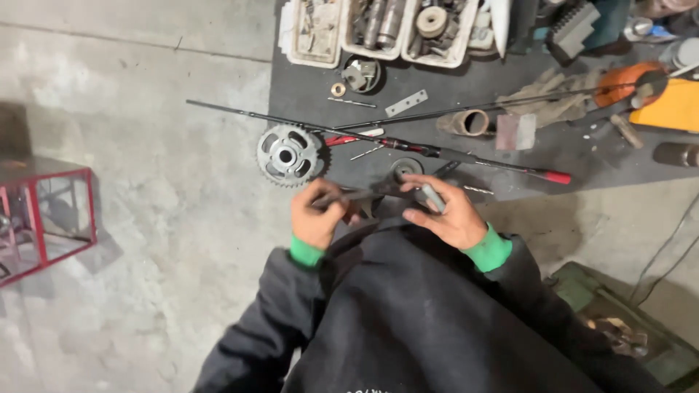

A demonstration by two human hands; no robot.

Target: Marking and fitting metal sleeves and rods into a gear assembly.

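Observation:
My left hand (318,215) grips one end of a dark flat metal bar (368,195) held across my chest. At the bar's other end my right hand (448,211) has its fingers curled around a small grey rod-like piece (432,197). Both wrists show green cuffs under dark sleeves. A toothed grey sprocket (289,154) lies on the floor just beyond my left hand. A dark round washer-like part (405,169) sits just above my right hand.
Long thin rods (378,140), one with a red tip (557,177), cross a dark mat (313,91). White trays of metal parts (378,29) line the back. A short pipe (466,122), rags, an orange tool (632,81), a red frame (44,215) at left.

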